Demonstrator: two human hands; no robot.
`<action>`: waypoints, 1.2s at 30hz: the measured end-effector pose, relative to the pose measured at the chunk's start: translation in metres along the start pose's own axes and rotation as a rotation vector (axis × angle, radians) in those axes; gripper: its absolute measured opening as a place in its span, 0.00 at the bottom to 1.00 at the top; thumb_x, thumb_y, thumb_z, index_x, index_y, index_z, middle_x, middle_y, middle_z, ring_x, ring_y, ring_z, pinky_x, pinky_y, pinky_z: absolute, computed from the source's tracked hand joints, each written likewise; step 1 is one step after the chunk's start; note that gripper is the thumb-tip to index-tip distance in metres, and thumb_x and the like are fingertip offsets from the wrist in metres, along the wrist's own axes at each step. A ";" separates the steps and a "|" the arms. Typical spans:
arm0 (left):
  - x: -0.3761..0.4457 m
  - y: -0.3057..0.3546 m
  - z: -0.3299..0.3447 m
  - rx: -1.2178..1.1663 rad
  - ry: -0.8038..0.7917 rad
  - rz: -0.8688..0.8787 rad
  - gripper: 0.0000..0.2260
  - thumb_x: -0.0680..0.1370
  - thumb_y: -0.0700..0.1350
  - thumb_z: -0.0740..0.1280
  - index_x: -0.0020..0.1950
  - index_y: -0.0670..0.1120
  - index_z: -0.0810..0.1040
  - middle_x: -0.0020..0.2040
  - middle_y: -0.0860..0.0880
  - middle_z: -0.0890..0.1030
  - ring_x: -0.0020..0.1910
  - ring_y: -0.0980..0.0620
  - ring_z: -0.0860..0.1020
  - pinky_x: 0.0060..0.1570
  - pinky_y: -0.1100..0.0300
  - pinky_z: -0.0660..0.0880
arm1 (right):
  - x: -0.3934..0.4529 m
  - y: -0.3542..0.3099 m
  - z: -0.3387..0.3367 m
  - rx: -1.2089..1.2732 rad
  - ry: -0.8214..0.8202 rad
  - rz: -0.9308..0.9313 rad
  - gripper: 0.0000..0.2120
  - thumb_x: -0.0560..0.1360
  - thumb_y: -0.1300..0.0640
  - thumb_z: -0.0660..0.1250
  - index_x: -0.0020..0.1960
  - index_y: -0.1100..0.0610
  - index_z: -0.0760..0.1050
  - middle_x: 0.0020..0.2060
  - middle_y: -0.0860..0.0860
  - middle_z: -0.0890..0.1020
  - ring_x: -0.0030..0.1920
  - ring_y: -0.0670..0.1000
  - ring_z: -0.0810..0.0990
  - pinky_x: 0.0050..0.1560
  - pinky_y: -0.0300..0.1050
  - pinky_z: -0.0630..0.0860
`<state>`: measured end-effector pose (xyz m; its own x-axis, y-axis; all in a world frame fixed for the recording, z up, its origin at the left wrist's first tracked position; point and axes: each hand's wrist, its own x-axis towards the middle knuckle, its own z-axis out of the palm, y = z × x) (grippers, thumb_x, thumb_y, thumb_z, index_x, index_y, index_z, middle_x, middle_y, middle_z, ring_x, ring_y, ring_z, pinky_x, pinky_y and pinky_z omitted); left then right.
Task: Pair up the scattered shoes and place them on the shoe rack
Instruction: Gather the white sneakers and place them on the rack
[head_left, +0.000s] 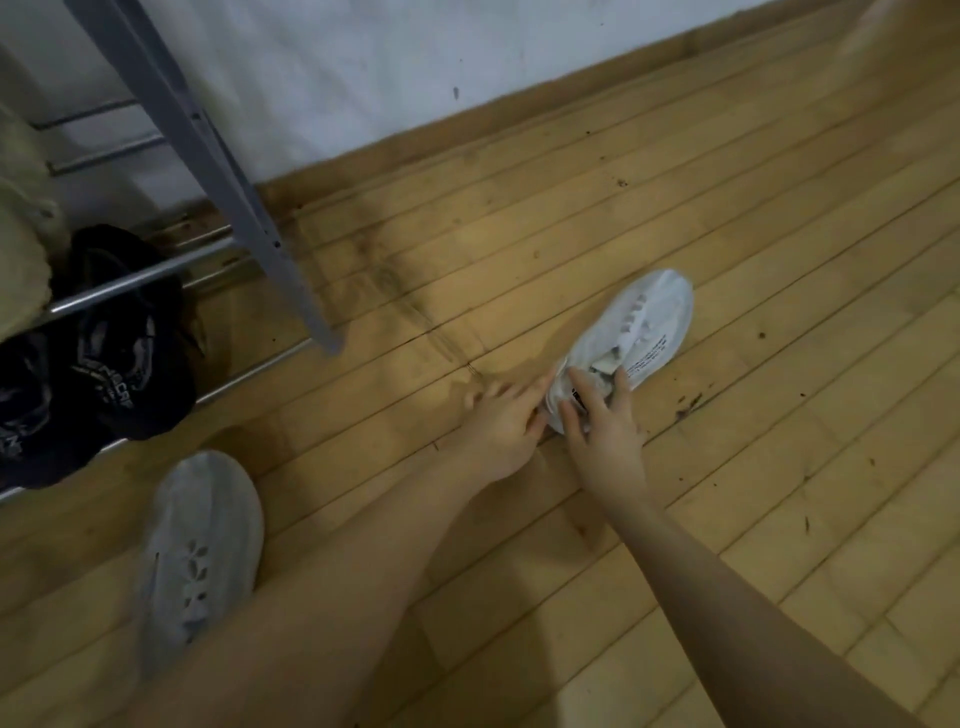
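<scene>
A white sneaker (636, 332) lies on the wooden floor right of centre, toe pointing away. My right hand (602, 431) grips its heel, fingers curled into the opening. My left hand (501, 421) touches the heel's left side with straight fingers. A second pale grey-white sneaker (200, 551) lies on the floor at lower left, beside my left forearm. The shoe rack (156, 270) with metal rails stands at the left, and black shoes (104, 364) sit on its bottom rails.
A grey slanted rack leg (228, 192) reaches the floor near the centre. A beige fuzzy item (21, 249) lies on the rack at the far left. A white wall (415, 67) runs behind. Dark specks dot the floorboards (779, 415).
</scene>
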<state>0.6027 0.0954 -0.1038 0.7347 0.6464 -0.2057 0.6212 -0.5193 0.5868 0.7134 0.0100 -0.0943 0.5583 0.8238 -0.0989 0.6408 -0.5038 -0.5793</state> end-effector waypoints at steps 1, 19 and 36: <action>-0.007 0.001 0.001 -0.039 0.014 -0.022 0.22 0.81 0.51 0.51 0.75 0.57 0.53 0.69 0.54 0.69 0.67 0.48 0.62 0.62 0.49 0.54 | -0.003 -0.001 0.002 -0.025 -0.010 0.003 0.19 0.80 0.47 0.56 0.71 0.45 0.64 0.75 0.57 0.53 0.70 0.62 0.62 0.69 0.60 0.56; -0.232 -0.052 0.004 0.102 0.219 -0.261 0.22 0.79 0.50 0.58 0.73 0.51 0.63 0.71 0.54 0.68 0.70 0.45 0.62 0.63 0.53 0.52 | -0.133 -0.066 0.057 -0.153 -0.351 -0.477 0.22 0.78 0.47 0.58 0.71 0.44 0.63 0.71 0.57 0.65 0.62 0.63 0.71 0.61 0.56 0.65; -0.303 -0.096 -0.016 0.327 0.166 -0.643 0.33 0.70 0.70 0.55 0.72 0.65 0.46 0.76 0.49 0.38 0.72 0.33 0.45 0.65 0.32 0.51 | -0.164 -0.103 0.079 -0.354 -0.263 -0.427 0.26 0.76 0.44 0.62 0.72 0.42 0.61 0.73 0.63 0.55 0.64 0.70 0.65 0.58 0.63 0.69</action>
<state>0.3164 -0.0417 -0.0848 0.1633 0.9418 -0.2938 0.9837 -0.1324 0.1220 0.5140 -0.0523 -0.0823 0.0935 0.9857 -0.1400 0.9405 -0.1336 -0.3124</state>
